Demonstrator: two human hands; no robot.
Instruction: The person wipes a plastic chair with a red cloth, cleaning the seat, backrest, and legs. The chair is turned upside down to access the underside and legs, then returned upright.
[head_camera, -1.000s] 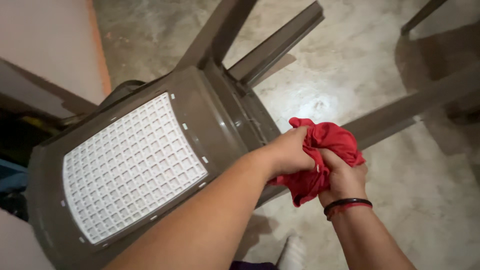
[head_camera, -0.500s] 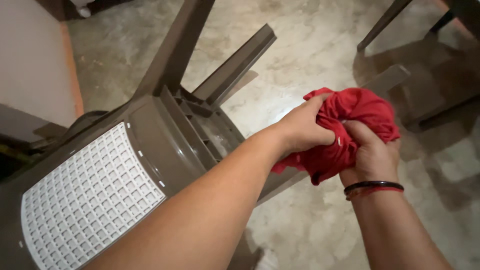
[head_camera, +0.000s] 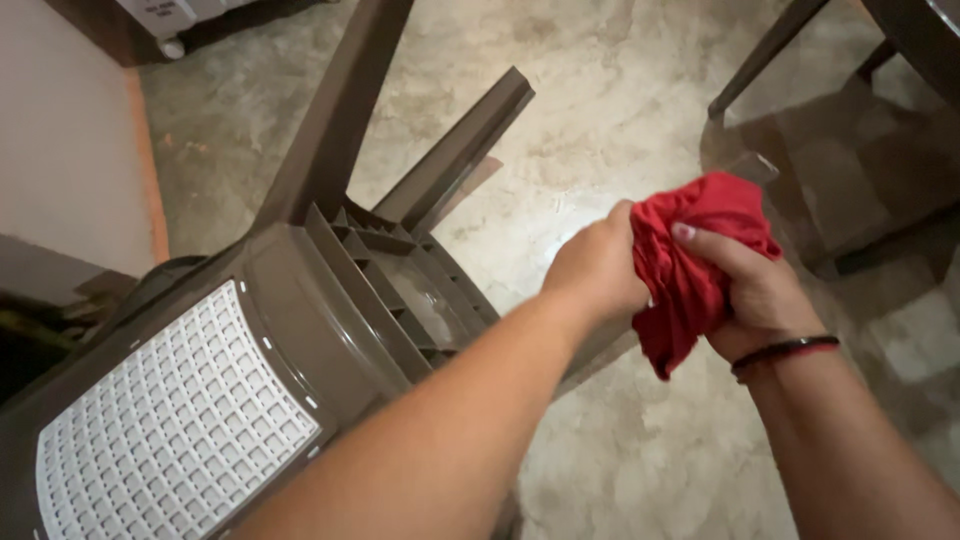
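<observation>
Overhead, one red cloth (head_camera: 695, 270), bunched into a wad, held in the air above the concrete floor (head_camera: 620, 120). Both hands close together and clamped on it: left hand (head_camera: 597, 268) fisted on the cloth's left side, right hand (head_camera: 752, 290) wrapped around its right side, fingers (head_camera: 705, 240) laid across the front. A loose tail of cloth hangs below the two hands. Right wrist carries two thin bands (head_camera: 785, 352), one dark, one reddish.

One brown plastic chair (head_camera: 300, 330) lies tipped over at lower left on the floor, underside toward the camera. Its seat panel (head_camera: 175, 430) is a white grid of small square openings, set in the brown frame. Two chair legs (head_camera: 455, 150) point up toward the top edge of the view; ribbing shows where they join the seat. The cloth is to the right of the chair, near but not touching it.

A second piece of dark furniture (head_camera: 870, 130) stands at the upper right corner, one slanted leg visible. Pale wall (head_camera: 60, 140) with an orange strip along its base runs down the left edge. No packages, labels or signs can be made out.
</observation>
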